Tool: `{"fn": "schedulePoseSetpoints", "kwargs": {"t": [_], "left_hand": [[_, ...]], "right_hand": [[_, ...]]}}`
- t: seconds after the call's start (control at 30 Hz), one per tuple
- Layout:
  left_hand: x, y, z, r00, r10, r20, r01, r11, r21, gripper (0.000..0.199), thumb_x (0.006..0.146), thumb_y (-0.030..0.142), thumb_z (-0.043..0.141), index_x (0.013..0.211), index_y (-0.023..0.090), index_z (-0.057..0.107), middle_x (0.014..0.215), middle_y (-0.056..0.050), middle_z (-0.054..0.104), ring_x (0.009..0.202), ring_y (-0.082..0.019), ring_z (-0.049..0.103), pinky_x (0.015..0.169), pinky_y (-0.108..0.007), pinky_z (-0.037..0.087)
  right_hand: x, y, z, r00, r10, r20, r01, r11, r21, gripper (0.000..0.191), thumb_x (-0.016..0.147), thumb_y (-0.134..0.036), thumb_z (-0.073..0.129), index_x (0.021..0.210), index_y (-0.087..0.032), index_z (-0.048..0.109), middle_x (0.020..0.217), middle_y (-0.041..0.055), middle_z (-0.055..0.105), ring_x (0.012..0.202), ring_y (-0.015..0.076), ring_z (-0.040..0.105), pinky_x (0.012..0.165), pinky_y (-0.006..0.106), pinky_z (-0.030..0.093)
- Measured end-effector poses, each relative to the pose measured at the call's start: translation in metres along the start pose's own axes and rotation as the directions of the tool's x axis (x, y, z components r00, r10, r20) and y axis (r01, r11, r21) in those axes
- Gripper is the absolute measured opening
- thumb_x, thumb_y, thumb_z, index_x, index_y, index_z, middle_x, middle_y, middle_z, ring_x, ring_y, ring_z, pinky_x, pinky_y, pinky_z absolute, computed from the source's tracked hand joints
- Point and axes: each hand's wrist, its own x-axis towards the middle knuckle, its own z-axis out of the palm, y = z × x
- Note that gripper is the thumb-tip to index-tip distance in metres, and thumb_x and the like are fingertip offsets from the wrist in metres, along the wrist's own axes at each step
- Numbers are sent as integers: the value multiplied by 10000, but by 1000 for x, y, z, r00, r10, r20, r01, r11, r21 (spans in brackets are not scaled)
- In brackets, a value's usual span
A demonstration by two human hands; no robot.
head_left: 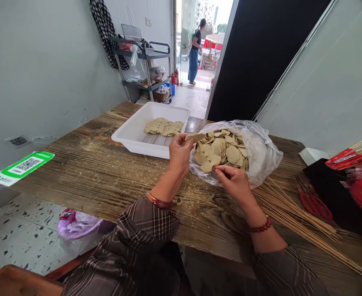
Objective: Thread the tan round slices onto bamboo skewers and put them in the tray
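My left hand (179, 154) is closed on one or more thin tan slices (196, 137), raised over the near edge of the bag. With thumb and finger my right hand (234, 181) pinches the edge of a round tan slice (210, 163) at the front of the pile. Many such slices (219, 148) fill a clear plastic bag (263, 158) lying opened on the table. Behind my left hand stands a white plastic tray (128, 137), where slices threaded on sticks (162, 126) lie together. What food the slices are, I cannot tell.
Long thin bamboo skewers (295, 213) lie at the right of the wooden table (107, 176). Red-handled scissors (315, 203) and a black holder (319, 176) are beyond them. A QR-code card (23, 166) sits at the left edge. A person (195, 53) stands in the doorway.
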Motion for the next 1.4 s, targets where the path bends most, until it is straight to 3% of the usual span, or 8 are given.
{"fn": "schedulePoseSetpoints", "kwargs": {"t": [0.13,0.37,0.53,0.83,1.07,1.4], "left_hand": [[1,-3,-2,1000,-9,9,9,999,41,143,714,174,692,792,183,574,790,21,581,727,-98,609,660,-215,487],[-2,-3,1,999,-10,45,10,1000,-5,196,688,206,716,788,160,553,776,17,606,704,-111,650,723,-262,523],[-5,-1,3,994,-83,73,88,994,-65,197,695,189,694,804,159,533,798,19,620,721,-111,674,781,-282,543],[2,2,-1,983,-184,-23,181,978,-102,162,739,127,622,857,163,518,812,1,643,661,-104,652,692,-278,568],[2,4,-2,980,-194,39,198,961,-195,223,696,156,697,844,153,531,773,5,652,691,-126,666,770,-356,587],[1,6,-3,972,-227,52,233,947,-222,263,686,140,722,832,156,503,760,-3,662,653,-149,691,744,-359,588]], "right_hand": [[1,-1,1,1000,-10,-6,10,1000,16,268,848,-336,574,876,-176,787,795,72,765,649,191,669,538,262,495],[1,-6,1,1000,3,-18,-3,1000,13,264,846,-335,580,851,-163,780,748,67,751,621,186,656,544,268,492],[1,-5,2,1000,-12,-29,12,1000,7,278,858,-342,577,854,-150,778,728,65,744,618,182,653,547,266,488],[-1,2,0,997,-59,-45,59,998,-1,234,847,-339,602,891,-197,782,888,76,778,723,208,703,630,309,553],[-1,4,0,993,-105,-48,104,994,-31,222,853,-325,595,885,-199,775,884,74,776,736,210,712,663,330,574],[-2,7,-1,990,-132,-53,129,990,-50,210,857,-327,607,893,-212,780,891,69,776,775,220,719,678,338,586]]}}
